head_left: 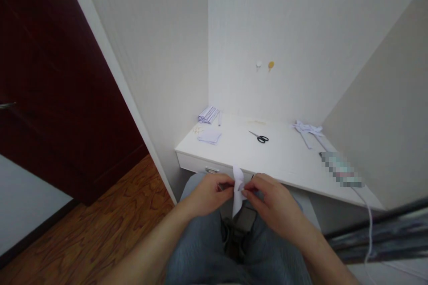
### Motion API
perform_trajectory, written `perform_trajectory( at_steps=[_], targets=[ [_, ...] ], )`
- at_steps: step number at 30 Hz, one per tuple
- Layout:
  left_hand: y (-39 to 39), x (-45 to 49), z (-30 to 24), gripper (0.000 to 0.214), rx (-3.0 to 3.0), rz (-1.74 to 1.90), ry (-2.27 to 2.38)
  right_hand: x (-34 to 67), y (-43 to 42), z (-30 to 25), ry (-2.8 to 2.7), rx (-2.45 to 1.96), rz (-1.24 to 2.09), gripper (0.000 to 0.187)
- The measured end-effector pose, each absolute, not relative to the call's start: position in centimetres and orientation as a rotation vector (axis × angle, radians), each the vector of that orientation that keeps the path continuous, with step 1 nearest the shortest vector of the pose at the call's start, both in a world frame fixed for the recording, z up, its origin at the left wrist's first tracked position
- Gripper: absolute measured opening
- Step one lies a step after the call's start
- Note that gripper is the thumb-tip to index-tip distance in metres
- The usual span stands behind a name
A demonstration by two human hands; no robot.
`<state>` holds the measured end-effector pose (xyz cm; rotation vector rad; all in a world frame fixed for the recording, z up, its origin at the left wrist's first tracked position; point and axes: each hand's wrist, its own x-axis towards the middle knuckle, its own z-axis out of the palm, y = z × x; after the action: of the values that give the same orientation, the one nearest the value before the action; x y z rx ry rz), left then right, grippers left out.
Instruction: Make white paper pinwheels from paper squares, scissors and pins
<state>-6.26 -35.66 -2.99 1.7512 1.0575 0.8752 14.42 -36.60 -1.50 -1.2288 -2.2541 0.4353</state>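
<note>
Between my two hands, above my lap, stands a narrow piece of folded white paper point(237, 202). My left hand point(212, 191) pinches its left edge between thumb and fingertips. From the other side, my right hand point(267, 198) grips the middle of the paper, thumb against forefinger. A small fold or flap shows near the right fingertips, though its exact shape is unclear. Beyond the hands, black-handled scissors point(258, 137) lie on the white desk point(234, 147), blades toward the back left. A stack of white paper sheets point(209, 136) rests near the desk's left end.
A bundle of rolled paper tubes point(207, 114) and a single tube point(220, 118) lie back left, near small pale bits point(198, 130). White paper shapes with strips point(307, 129) lie back right. A pixelated device point(341, 169) has a white cable point(370, 227). Walls enclose the desk.
</note>
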Motion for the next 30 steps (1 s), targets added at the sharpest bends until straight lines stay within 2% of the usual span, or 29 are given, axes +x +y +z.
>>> perform_trajectory(
  at_steps=[5, 13, 21, 30],
  targets=[
    [-36.9, -6.1, -2.6, 0.015, 1.761, 0.944, 1.055, 14.4, -38.7, -0.9, -2.259, -1.207, 0.365, 0.009],
    [-35.4, -4.7, -1.9, 0.020, 1.827, 0.900, 0.969, 15.6, -39.0, -0.6, -2.088, -1.297, 0.409, 0.009],
    [-30.1, -3.2, -2.1, 0.017, 2.033, 0.906, 0.950, 16.9, -33.9, -1.7, -1.949, -1.268, 0.516, 0.013],
    [-24.7, -3.0, -1.0, 0.018, 2.311, 0.832, 0.974, 17.4, -27.5, -0.9, -2.059, -1.229, 0.494, 0.012]
  ],
)
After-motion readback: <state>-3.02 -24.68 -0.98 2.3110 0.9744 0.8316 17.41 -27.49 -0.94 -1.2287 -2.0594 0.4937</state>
